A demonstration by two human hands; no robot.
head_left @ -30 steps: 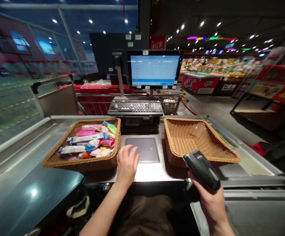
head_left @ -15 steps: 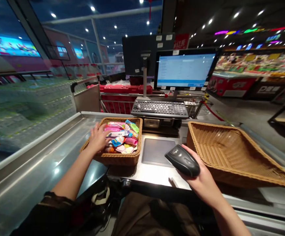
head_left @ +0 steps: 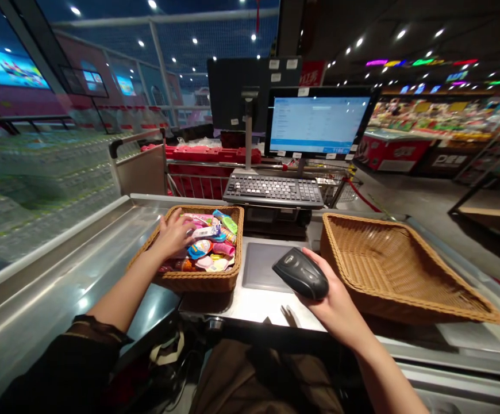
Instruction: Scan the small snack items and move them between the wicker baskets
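Observation:
My left hand reaches into a wicker basket on the left, fingers resting on the colourful small packets that fill it; whether it grips one is not visible. My right hand holds a black handheld barcode scanner above the counter, beside a flat grey scan pad. An empty wicker basket stands to the right of the scanner.
A keyboard and a lit monitor stand behind the baskets. The steel checkout counter slopes away on the left. Red shopping carts sit behind the till. Store shelves and a freezer lie at the right.
My left hand moved from the scan pad into the left basket and now lies on the packets. My right hand brought the scanner left, over the scan pad. The view swung left.

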